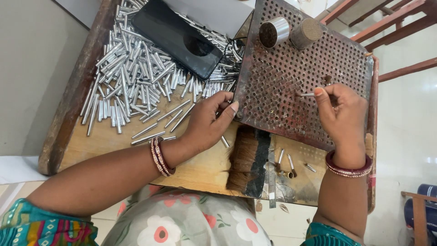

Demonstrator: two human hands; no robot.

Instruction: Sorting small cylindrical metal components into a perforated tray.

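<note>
My left hand point(210, 119) grips the lower left edge of a rusty perforated metal plate point(291, 64), thumb on its rim. On the plate's right side, my right hand point(342, 115) pinches a thin silver metal tube point(306, 94) and holds it against the holes. A big heap of the same silver tubes point(136, 77) lies on the wooden board point(91, 146) to the left. Both wrists wear bangles.
A black phone point(180, 36) rests on the tube heap. Two short metal cylinders point(289, 32) stand on the plate's far edge. A dark bristle brush point(248, 159) and a few loose tubes point(287, 164) lie under the plate's near edge. Red wooden furniture legs point(396, 27) stand at right.
</note>
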